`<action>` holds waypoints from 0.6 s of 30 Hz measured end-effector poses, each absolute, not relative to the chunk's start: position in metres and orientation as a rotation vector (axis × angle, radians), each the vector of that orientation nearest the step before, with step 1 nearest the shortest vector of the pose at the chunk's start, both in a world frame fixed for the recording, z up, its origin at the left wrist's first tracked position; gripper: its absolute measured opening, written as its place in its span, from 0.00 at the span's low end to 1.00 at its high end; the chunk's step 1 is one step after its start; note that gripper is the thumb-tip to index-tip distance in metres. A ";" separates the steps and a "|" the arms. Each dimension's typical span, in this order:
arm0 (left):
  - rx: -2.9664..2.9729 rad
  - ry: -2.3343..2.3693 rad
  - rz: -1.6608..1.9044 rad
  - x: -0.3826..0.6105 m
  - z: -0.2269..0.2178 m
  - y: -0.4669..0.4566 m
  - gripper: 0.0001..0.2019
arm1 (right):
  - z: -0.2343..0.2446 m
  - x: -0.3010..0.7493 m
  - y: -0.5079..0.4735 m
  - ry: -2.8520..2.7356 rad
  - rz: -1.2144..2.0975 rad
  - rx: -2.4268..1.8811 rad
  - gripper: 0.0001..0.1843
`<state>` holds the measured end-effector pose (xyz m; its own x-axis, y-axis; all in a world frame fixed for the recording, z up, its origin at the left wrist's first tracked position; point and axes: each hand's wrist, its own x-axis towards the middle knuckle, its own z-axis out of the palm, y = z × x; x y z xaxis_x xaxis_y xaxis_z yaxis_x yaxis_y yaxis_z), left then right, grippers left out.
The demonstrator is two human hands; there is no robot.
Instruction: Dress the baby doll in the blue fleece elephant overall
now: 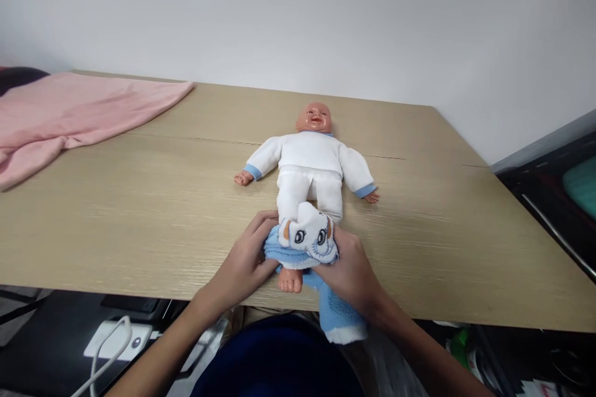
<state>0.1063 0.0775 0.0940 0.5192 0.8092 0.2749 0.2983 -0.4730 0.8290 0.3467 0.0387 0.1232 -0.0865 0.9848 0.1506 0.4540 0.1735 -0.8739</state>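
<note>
A baby doll [311, 152] lies on its back on the wooden table, its head toward the wall. It wears a white top with blue cuffs, over white legs. Bunched around the doll's lower legs is a pair of blue baby pants [342, 313] with an embroidered animal face. One doll foot [290, 281] pokes out of the bunched cloth, while the other is hidden. The loose pant leg hangs past the table's front edge. My left hand [251, 254] grips the pants from the left side. On the right, my right hand [351, 267] is closed on the same cloth.
A pink cloth [84, 105] spreads over the left end of the wooden table [162, 223]. Below the front edge at left is a white power strip [118, 340] with a cable. A dark object [559, 198] with a teal panel stands beyond the right edge.
</note>
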 end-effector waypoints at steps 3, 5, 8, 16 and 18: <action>2.106 0.935 0.945 0.101 0.103 0.090 0.20 | 0.123 0.350 0.048 -1.722 0.809 -1.346 0.06; 2.137 0.978 1.071 0.099 0.107 0.096 0.21 | 0.122 0.352 0.053 -1.755 0.779 -1.318 0.06; 2.175 0.944 1.065 0.095 0.111 0.103 0.21 | 0.121 0.354 0.059 -1.808 0.751 -1.286 0.07; 2.075 0.800 0.752 0.078 0.115 0.132 0.12 | 0.121 0.361 0.084 -1.992 0.731 -1.131 0.16; 2.015 0.794 0.695 0.075 0.116 0.140 0.14 | 0.122 0.362 0.090 -2.021 0.743 -1.082 0.17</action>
